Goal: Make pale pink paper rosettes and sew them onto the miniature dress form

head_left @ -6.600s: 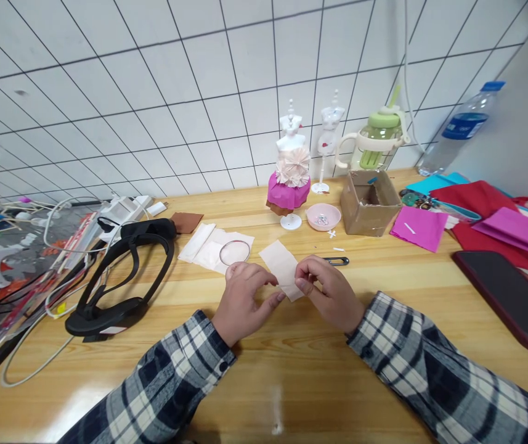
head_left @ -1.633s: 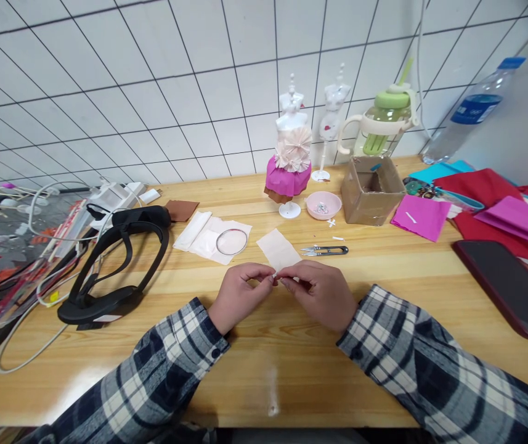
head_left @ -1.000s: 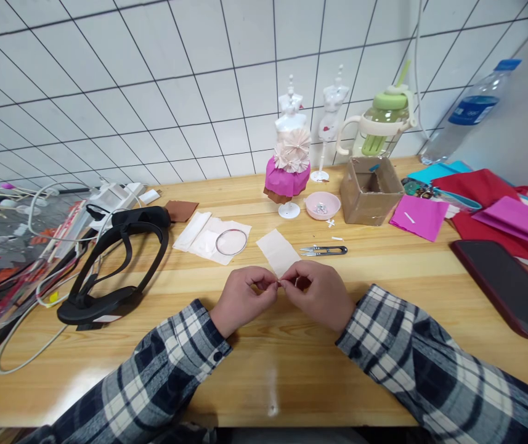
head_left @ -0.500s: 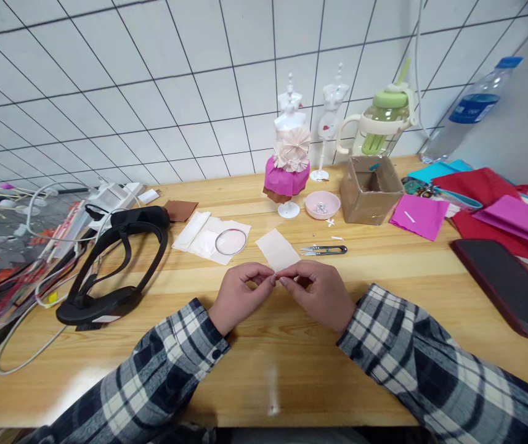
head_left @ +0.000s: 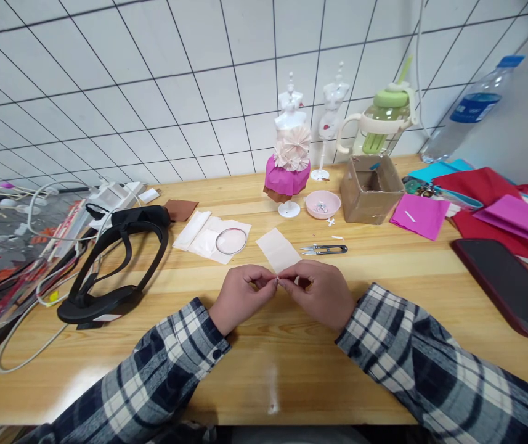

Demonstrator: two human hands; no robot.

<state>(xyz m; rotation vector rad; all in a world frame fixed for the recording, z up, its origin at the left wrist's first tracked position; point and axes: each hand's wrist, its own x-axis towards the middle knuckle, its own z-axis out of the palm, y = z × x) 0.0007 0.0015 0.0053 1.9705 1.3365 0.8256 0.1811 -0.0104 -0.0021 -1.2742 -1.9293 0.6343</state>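
My left hand (head_left: 245,296) and my right hand (head_left: 321,293) meet at their fingertips over the wooden table, both closed in a pinch. Something tiny and whitish shows between the fingertips, too small to name. Just beyond them a pale pink paper sheet (head_left: 277,248) lies flat, its near corner close to the fingers. Black thread snips (head_left: 331,250) rest to the right of the sheet. On the left, a thin ring (head_left: 231,241) lies on pale paper (head_left: 192,233). A pink dish (head_left: 323,205) with small shiny bits stands behind the snips.
Dressed mannequin (head_left: 288,154), bare mannequin (head_left: 333,105), cardboard box (head_left: 369,197), jug (head_left: 386,117) and bottle (head_left: 471,111) stand at the back. Phone (head_left: 508,287) and magenta paper (head_left: 419,216) lie right; black headset (head_left: 111,265) and cables lie left.
My pinched fingertips have shifted very slightly to the right and nearer to me. The sheet, snips and ring remain where they were.
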